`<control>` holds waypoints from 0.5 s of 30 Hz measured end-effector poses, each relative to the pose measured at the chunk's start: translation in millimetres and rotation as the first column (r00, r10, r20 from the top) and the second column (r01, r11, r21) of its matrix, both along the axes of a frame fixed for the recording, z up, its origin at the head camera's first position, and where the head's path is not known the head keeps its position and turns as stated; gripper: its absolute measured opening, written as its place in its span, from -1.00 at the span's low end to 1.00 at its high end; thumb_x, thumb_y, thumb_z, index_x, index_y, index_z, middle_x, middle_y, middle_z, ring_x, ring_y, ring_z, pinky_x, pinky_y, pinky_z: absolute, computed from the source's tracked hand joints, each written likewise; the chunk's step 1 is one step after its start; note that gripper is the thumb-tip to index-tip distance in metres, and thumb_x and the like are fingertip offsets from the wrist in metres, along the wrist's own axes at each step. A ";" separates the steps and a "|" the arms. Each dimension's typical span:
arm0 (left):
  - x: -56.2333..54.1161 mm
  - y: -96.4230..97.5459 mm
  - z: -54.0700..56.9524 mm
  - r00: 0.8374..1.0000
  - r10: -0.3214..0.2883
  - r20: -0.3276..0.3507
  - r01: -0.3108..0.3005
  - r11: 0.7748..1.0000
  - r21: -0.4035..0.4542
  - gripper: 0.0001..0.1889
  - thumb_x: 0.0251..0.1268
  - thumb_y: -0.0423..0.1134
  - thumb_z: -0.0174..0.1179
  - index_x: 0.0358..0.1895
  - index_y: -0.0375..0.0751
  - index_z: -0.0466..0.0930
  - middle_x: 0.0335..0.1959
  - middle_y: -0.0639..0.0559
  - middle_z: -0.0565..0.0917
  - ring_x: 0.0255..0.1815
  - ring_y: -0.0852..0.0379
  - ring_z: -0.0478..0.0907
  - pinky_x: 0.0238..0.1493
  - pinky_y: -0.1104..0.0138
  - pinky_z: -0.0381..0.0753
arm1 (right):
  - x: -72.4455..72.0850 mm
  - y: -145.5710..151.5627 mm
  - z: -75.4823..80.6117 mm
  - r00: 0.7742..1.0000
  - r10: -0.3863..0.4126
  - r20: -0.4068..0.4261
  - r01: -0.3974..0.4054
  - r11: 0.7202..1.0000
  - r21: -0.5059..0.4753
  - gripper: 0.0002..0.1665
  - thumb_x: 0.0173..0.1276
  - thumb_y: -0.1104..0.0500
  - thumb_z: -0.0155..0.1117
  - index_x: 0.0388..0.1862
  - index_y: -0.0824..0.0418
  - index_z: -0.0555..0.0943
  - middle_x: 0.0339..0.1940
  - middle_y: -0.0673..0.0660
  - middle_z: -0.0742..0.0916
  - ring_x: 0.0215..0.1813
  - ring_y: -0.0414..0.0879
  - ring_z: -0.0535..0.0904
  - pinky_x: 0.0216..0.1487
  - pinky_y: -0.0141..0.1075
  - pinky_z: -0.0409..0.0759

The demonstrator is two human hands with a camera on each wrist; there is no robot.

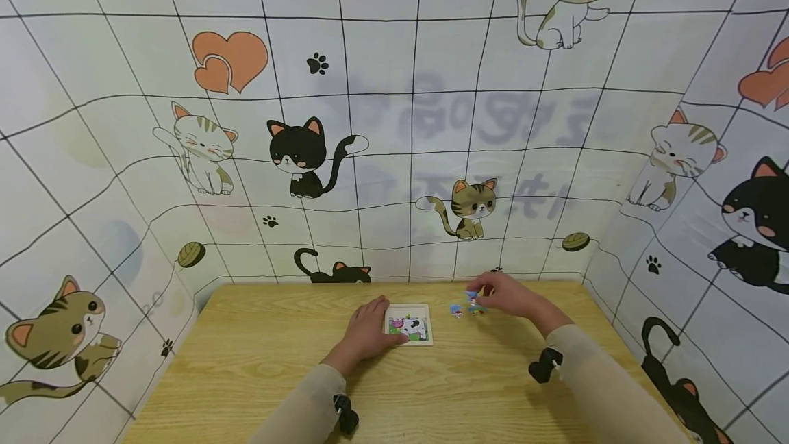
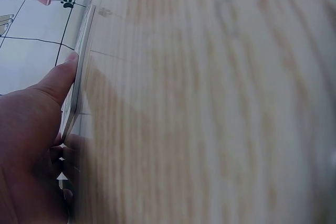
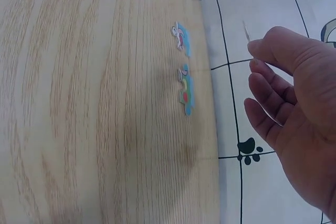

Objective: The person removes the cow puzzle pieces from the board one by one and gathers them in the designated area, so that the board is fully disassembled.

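Observation:
A small puzzle tray with a pale frame and a cow picture lies on the table. My left hand holds it at the left side, the thumb against its near edge; the other fingers are partly hidden in the left wrist view. Between thumb and forefinger, my right hand pinches a thin puzzle piece, seen nearly edge-on and raised above the table. Below and beside that hand lie two loose puzzle pieces, a smaller blue one and a longer blue-and-green one.
The wooden table meets a wall of cat-patterned sheeting at its far edge. More of this sheeting rises on the left and right. Each sleeved wrist bears a small black camera.

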State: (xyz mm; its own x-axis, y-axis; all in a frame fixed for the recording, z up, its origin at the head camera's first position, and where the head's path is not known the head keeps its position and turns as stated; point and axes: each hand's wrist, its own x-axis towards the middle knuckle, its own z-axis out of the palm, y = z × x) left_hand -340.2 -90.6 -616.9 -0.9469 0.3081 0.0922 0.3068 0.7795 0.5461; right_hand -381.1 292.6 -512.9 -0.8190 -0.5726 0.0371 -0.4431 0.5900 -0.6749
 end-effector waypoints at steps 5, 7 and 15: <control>-0.9 0.0 -1.6 1.000 0.003 0.001 -0.003 1.000 -0.017 0.10 0.32 0.37 0.49 0.71 -0.28 0.31 0.75 -0.21 0.28 0.76 -0.25 0.19 0.72 -0.26 0.07 | 0.6 5.3 1.6 1.000 0.001 -0.019 -0.001 1.000 -0.002 -0.65 0.58 0.32 0.41 0.27 0.39 0.73 0.05 0.20 0.75 -0.05 -0.04 0.63 -0.15 -0.24 0.67; -0.9 0.1 -2.1 1.000 0.005 -0.001 -0.005 1.000 -0.021 0.11 0.32 0.38 0.49 0.71 -0.28 0.31 0.75 -0.20 0.28 0.75 -0.25 0.19 0.72 -0.26 0.07 | 1.4 7.7 2.4 1.000 -0.002 -0.025 0.002 1.000 0.002 -0.65 0.57 0.33 0.41 0.26 0.40 0.73 0.04 0.21 0.76 -0.05 -0.05 0.64 -0.14 -0.24 0.67; 4.5 0.5 6.5 1.000 -0.002 0.004 0.002 1.000 -0.020 0.09 0.35 0.36 0.47 0.69 -0.33 0.32 0.74 -0.26 0.29 0.74 -0.29 0.20 0.71 -0.29 0.08 | 2.5 18.9 3.2 1.000 -0.021 -0.017 0.021 1.000 0.016 -0.65 0.57 0.33 0.41 0.26 0.42 0.72 0.01 0.22 0.75 -0.07 -0.03 0.62 -0.18 -0.23 0.66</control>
State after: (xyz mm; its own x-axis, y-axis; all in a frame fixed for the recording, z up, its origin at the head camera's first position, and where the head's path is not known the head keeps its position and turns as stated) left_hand -335.7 -90.1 -610.4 -0.9466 0.3115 0.0827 0.3063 0.7897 0.5315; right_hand -378.6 311.6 -509.7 -0.8300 -0.5561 0.0423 -0.4422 0.6099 -0.6576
